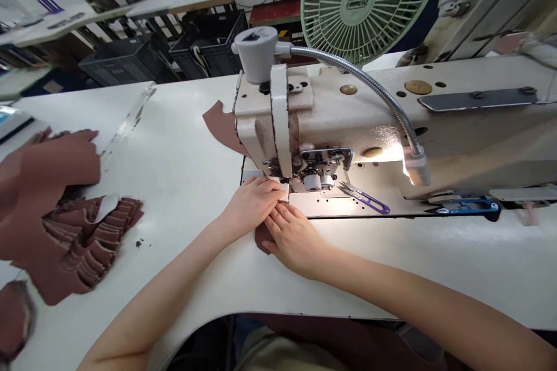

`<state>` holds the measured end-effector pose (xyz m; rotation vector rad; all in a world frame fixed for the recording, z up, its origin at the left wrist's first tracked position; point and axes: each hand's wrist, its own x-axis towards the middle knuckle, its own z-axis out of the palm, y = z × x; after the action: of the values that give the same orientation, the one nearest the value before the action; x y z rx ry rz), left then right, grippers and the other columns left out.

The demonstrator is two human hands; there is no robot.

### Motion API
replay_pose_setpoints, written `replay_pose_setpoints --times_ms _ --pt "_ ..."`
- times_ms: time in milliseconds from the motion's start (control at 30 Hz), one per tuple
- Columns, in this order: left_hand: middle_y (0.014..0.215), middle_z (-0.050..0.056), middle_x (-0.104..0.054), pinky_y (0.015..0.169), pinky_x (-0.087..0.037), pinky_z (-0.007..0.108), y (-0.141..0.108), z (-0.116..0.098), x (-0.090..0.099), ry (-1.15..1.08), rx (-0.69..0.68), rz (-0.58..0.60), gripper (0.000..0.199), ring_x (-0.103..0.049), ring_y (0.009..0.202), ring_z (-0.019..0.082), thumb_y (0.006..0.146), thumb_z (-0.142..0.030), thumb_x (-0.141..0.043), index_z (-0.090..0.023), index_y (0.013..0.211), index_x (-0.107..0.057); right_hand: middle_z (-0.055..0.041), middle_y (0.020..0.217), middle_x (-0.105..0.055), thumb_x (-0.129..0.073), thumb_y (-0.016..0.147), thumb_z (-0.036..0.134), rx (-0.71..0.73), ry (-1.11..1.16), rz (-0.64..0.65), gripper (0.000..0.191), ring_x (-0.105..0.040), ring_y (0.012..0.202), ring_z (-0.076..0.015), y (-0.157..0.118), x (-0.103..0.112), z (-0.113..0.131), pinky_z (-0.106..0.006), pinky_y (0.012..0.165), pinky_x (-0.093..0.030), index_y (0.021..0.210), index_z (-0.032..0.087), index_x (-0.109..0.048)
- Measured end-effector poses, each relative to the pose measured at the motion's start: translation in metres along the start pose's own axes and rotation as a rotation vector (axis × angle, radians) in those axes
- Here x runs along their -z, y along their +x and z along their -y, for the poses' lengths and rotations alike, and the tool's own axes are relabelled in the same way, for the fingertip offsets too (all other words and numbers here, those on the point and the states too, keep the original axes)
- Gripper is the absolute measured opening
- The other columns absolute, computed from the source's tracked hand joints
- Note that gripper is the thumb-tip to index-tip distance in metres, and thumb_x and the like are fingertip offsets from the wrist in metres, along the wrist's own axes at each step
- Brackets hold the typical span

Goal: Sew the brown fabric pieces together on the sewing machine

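Observation:
A white sewing machine stands over the table, its needle area right in front of my hands. My left hand presses with fingers together on a small pale piece beside the presser foot. Just right of and below it, my right hand lies on a brown piece, its fingers close together and touching the left fingertips. Both hands hold the work flat against the machine bed. Another brown piece lies behind the machine head, partly hidden by it.
Stacked brown pieces lie at the left. Purple snips and blue snips rest on the machine bed at the right. A lit lamp hangs from a bendable arm. A green fan and grey crates are behind.

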<state>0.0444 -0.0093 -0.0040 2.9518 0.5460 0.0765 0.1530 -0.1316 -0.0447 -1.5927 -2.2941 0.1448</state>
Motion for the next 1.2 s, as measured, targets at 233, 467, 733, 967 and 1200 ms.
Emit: replay_pose_setpoints --times_ms 233,467,733,967,1200 --pt "0.091 -0.001 -0.069 0.082 -0.039 0.029 0.004 0.014 -0.005 -0.17 -0.057 -0.053 0.03 -0.06 0.085 0.013 0.091 -0.011 -0.039 -0.022 0.09 -0.067 -0.022 0.142 -0.042 -0.042 0.096 0.04 0.014 -0.043 0.051 0.058 -0.036 0.134 -0.0308 -0.001 -0.003 0.013 -0.044 0.107 -0.035 0.137 -0.001 -0.041" --pt "0.085 -0.001 -0.068 0.077 -0.04 0.028 0.012 0.016 -0.006 -0.097 -0.073 -0.014 0.028 -0.058 0.082 0.015 0.087 -0.009 -0.044 -0.021 0.087 -0.069 -0.0235 0.136 -0.049 -0.045 0.095 0.042 -0.035 -0.065 0.078 0.057 -0.044 0.128 -0.0321 0.014 -0.006 0.012 -0.045 0.106 -0.035 0.132 -0.001 -0.048" --pt "0.085 0.0 -0.069 0.076 -0.041 0.027 0.015 0.023 -0.009 -0.073 -0.04 -0.01 0.026 -0.059 0.086 0.015 0.085 -0.007 -0.049 -0.022 0.089 -0.07 -0.0226 0.137 -0.049 -0.044 0.095 0.043 -0.052 -0.09 0.04 0.056 -0.041 0.13 -0.0321 0.022 -0.013 0.001 -0.046 0.107 -0.034 0.132 0.001 -0.048" --pt "0.095 0.002 -0.068 0.085 -0.039 0.027 0.011 0.024 -0.014 -0.019 -0.058 -0.077 0.018 -0.058 0.096 0.015 0.09 -0.014 -0.051 -0.019 0.097 -0.067 -0.02 0.129 -0.056 -0.046 0.094 0.041 -0.056 -0.085 0.038 0.049 -0.044 0.125 -0.032 0.029 -0.009 -0.009 -0.047 0.106 -0.034 0.124 0.003 -0.055" --pt "0.093 0.003 -0.066 0.085 -0.038 0.027 0.011 0.019 -0.013 0.013 -0.015 -0.078 0.013 -0.056 0.095 0.016 0.09 -0.018 -0.053 -0.018 0.097 -0.064 -0.0206 0.129 -0.055 -0.047 0.093 0.039 -0.056 -0.097 0.039 0.044 -0.044 0.124 -0.0325 0.029 -0.009 -0.012 -0.05 0.104 -0.035 0.122 0.007 -0.054"
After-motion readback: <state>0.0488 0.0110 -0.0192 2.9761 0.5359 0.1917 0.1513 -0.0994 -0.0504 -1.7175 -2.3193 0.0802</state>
